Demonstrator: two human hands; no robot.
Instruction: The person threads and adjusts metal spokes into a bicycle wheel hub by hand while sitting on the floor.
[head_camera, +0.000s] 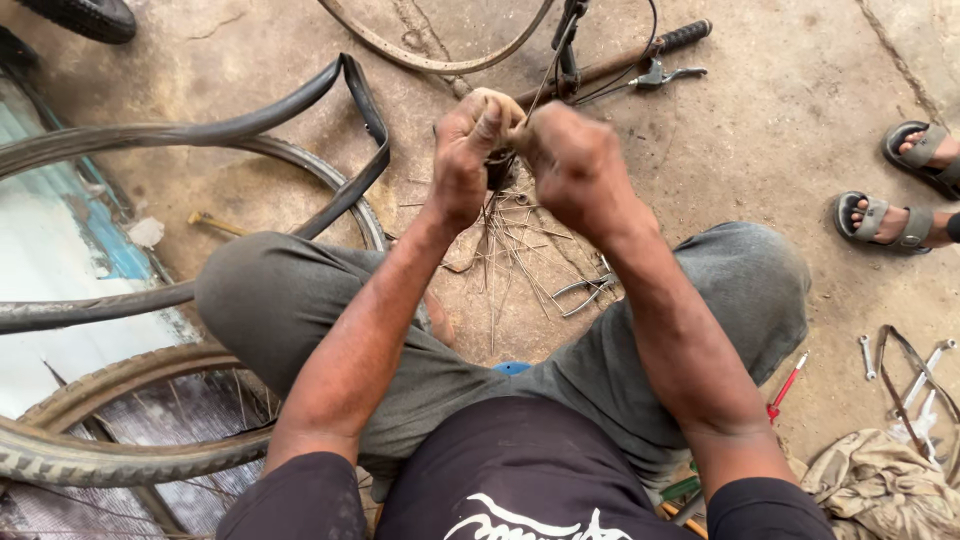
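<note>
Metal spokes (505, 170) bundle gripped between both hands: left hand (468, 155), right hand (572, 165) fisted tight, forearms extended forward.

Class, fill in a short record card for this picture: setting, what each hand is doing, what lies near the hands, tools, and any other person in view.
Setting: bare concrete floor, seen from above a seated person's knees
Left hand: closed around a bundle of thin wires
Right hand: closed on the same bundle, touching the left
Below the hands: loose wire pieces and pliers
Nearby: handlebar with brake lever, inner tube, tyre
Tools at right: red screwdriver, spanners
Other person: two sandalled feet
</note>
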